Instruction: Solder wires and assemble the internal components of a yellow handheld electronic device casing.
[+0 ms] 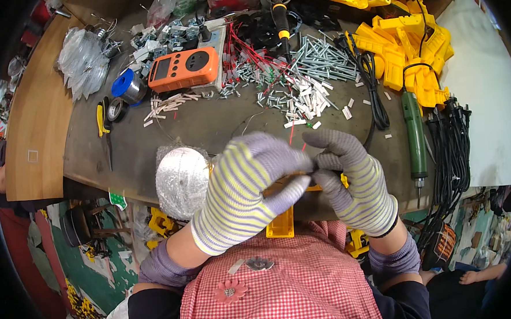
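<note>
My left hand point(242, 186) and my right hand point(358, 183), both in striped knit gloves, meet at the front edge of the bench. Their bent fingertips come together, slightly blurred, and cover whatever small thing is between them. A thin red wire point(292, 135) shows just above the fingertips. Below the hands, a yellow plastic housing point(280, 223) lies at the bench edge, partly hidden by the gloves. A round bundle in clear bubble wrap point(182, 176) stands beside my left hand.
Behind lie screws point(322, 58), white sleeves point(307, 102) and an orange meter point(184, 69). Solder point(128, 87) and yellow-handled pliers point(103, 127) are left. Yellow housings point(405, 42), a green electric screwdriver point(414, 134) and black cords point(450, 143) are right. A soldering iron point(281, 25) stands at the back.
</note>
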A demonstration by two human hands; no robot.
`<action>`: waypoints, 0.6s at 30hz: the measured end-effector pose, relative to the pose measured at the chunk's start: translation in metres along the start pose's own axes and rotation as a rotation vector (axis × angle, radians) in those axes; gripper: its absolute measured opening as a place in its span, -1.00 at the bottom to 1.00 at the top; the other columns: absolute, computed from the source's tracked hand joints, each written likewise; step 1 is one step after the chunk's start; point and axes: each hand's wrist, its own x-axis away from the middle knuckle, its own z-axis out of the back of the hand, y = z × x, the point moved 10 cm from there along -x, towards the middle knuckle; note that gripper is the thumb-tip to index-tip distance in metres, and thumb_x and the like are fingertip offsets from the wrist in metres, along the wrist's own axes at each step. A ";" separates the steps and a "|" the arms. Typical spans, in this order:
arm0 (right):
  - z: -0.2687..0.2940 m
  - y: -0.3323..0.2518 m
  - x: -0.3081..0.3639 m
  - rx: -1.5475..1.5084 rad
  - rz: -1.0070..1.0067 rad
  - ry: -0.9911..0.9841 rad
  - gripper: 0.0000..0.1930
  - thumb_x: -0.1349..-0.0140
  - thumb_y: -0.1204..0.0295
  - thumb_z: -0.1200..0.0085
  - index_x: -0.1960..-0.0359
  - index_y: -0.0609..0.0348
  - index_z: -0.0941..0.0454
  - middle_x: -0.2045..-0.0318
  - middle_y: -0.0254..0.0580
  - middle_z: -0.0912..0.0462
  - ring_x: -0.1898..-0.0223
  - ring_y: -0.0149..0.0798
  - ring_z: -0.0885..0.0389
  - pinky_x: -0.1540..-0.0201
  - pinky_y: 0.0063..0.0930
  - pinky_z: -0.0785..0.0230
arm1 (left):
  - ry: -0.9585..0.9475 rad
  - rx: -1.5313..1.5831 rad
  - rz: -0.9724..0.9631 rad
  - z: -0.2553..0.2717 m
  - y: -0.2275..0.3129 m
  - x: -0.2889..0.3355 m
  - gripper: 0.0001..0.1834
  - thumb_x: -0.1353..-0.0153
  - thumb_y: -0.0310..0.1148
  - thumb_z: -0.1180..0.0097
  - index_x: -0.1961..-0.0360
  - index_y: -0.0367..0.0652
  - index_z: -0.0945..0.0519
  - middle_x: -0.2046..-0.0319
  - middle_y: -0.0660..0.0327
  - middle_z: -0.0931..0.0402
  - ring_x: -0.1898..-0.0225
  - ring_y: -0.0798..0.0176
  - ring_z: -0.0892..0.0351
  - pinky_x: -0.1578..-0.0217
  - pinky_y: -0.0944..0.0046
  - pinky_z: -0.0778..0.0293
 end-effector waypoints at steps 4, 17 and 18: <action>0.006 0.002 0.003 -0.111 0.058 -0.038 -0.49 -0.21 0.66 -0.06 -0.24 0.26 -0.34 0.34 -0.04 -0.72 0.31 -0.12 -0.76 0.18 -0.35 -0.56 | 0.151 -0.079 -0.056 0.033 0.004 -0.012 -0.66 0.09 -0.08 -0.43 0.31 -0.01 -0.71 0.23 0.20 -0.55 0.06 -0.03 -0.49 -0.01 -0.05 -0.34; 0.001 0.002 -0.012 0.129 0.010 -0.177 -0.81 -0.27 0.34 -0.19 0.21 0.19 -0.66 0.32 -0.08 -0.69 0.27 0.02 -0.66 0.21 -0.23 -0.52 | 0.074 -0.150 -0.180 0.028 0.002 -0.006 -0.84 0.05 -0.38 -0.33 0.48 -0.11 -0.55 0.41 0.20 -0.44 0.31 0.06 -0.49 0.10 0.04 -0.36; 0.003 0.003 -0.012 0.103 -0.041 -0.143 -0.82 -0.27 0.37 -0.17 0.21 0.20 -0.68 0.33 -0.08 -0.69 0.28 0.03 -0.66 0.22 -0.22 -0.52 | 0.091 -0.149 -0.188 0.028 0.003 -0.006 -0.85 0.04 -0.41 -0.31 0.47 -0.12 -0.55 0.41 0.19 -0.44 0.33 0.06 -0.49 0.13 0.06 -0.37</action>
